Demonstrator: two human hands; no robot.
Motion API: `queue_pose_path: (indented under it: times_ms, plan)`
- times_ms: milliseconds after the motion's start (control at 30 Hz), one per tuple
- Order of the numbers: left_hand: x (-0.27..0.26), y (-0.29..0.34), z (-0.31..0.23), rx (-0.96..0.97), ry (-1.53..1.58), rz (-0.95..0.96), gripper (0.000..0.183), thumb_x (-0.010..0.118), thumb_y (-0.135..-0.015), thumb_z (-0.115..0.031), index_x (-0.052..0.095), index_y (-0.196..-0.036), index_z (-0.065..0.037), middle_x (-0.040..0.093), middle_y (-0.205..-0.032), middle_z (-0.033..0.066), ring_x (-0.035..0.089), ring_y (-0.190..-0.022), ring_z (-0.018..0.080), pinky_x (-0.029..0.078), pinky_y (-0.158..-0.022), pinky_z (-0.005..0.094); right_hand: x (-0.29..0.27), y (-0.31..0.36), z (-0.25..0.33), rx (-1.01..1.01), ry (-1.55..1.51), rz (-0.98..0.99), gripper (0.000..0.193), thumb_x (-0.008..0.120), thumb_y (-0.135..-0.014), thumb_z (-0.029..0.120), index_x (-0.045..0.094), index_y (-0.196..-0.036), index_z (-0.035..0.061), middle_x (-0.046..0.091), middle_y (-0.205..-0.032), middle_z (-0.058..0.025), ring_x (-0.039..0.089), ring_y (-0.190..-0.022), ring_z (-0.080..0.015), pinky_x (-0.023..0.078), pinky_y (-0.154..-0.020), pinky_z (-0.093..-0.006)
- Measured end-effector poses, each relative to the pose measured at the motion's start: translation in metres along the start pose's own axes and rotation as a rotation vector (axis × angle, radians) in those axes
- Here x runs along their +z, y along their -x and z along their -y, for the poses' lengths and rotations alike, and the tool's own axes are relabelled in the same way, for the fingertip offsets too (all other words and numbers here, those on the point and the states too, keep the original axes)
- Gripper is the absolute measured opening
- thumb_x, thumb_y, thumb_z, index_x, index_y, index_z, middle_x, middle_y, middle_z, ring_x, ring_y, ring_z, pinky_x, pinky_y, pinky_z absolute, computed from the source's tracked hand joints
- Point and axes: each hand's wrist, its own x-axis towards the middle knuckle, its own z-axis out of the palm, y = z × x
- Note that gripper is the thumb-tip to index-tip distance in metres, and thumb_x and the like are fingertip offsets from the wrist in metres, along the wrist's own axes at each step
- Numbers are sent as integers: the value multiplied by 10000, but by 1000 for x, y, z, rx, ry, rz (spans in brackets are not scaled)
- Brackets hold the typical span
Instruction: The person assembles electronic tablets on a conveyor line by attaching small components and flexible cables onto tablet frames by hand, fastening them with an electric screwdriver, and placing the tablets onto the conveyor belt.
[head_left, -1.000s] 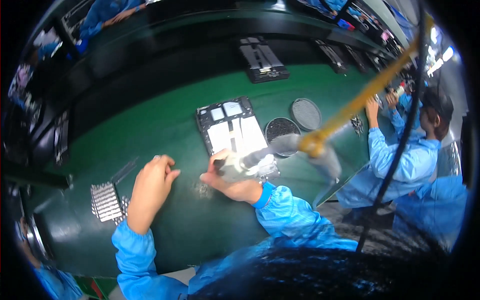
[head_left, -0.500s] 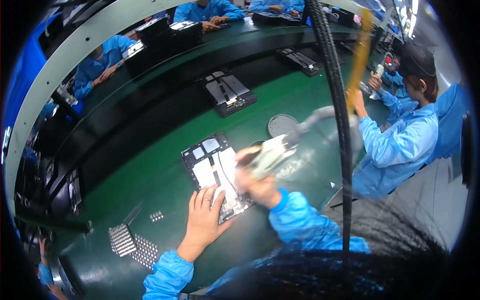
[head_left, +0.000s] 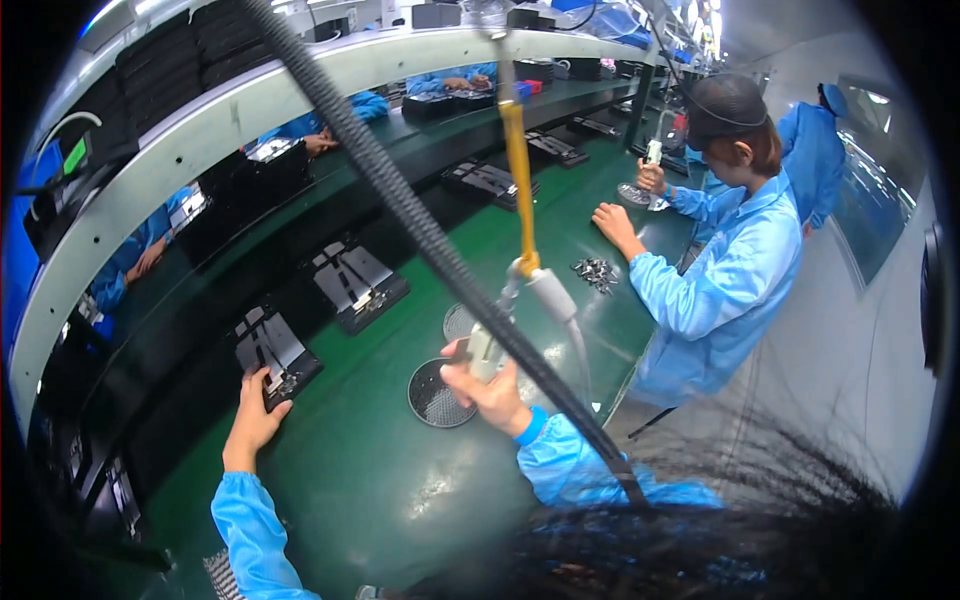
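At the left, an opened tablet (head_left: 275, 345) lies flat, its pale inner plates and dark frame facing up. My left hand (head_left: 252, 425) grips its near end, the thumb apart from the forefinger at the edge. My right hand (head_left: 492, 392) is closed round a whitish electric screwdriver (head_left: 486, 352), which hangs from a yellow coiled line (head_left: 520, 180). Right below this hand stands a round black dish (head_left: 440, 400) with a meshed bottom. A second round dish (head_left: 459, 322) sits just behind it, partly covered by the screwdriver.
More opened tablets (head_left: 358, 285) lie along the dark strip beyond the green bench (head_left: 370, 480). A thick black braided cable (head_left: 400, 215) crosses in front. Small dark parts (head_left: 595, 274) lie in a pile near a co-worker (head_left: 720, 240) at the right. A pale curved rail (head_left: 200, 110) spans the far side.
My view has turned. The tablet has gone from the middle of the bench to the left, with my left hand at it. My right hand with the screwdriver has moved off the tablet to the dishes.
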Motion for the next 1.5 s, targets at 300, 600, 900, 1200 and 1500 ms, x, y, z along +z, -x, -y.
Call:
queue_pose_path:
  times_ms: [300, 600, 900, 1200, 1500]
  plan:
    - [130, -122, -106, 50, -11, -413, 696, 784, -805, -328, 496, -1380, -62, 503, -1326, 269, 460, -1253, 445, 389, -1063, 489, -37, -21, -20, -47, -281, -154, 272, 628, -871, 20, 520, -1117, 68, 461, -664, 16, 390, -455, -70, 335, -407, -244]
    - [140, -129, -104, 52, 124, -728, 363, 738, -848, -196, 641, -1150, -21, 575, -1114, 197, 618, -954, 352, 503, -855, 428, -23, -27, -28, -82, -13, -47, 295, 594, -861, -3, 501, -1140, 14, 414, -611, -14, 361, -421, -98, 321, -396, -258]
    - [130, -110, -120, -487, 1354, -454, 560, 679, -884, -60, 382, -1341, 70, 522, -1230, 225, 601, -1038, 251, 585, -773, 337, -40, -24, -21, -147, -12, -114, 294, 610, -852, -42, 522, -1132, -17, 488, -639, -37, 395, -436, -101, 350, -395, -266]
    - [47, 53, -145, -442, 1416, -472, 542, 690, -905, -99, 389, -1331, 47, 592, -1118, 166, 621, -951, 221, 564, -807, 357, -32, -29, -19, -41, 56, -74, 356, 642, -879, 31, 526, -1215, 39, 418, -702, 17, 377, -546, -74, 308, -477, -249]
    - [93, 141, -168, -389, 1479, -360, 472, 609, -958, -56, 326, -1336, -34, 601, -1132, 134, 594, -1016, 161, 509, -871, 315, -172, -68, -32, -64, 147, 202, 237, 453, -987, 88, 539, -1176, -26, 297, -670, 42, 296, -609, -60, 263, -602, -235]
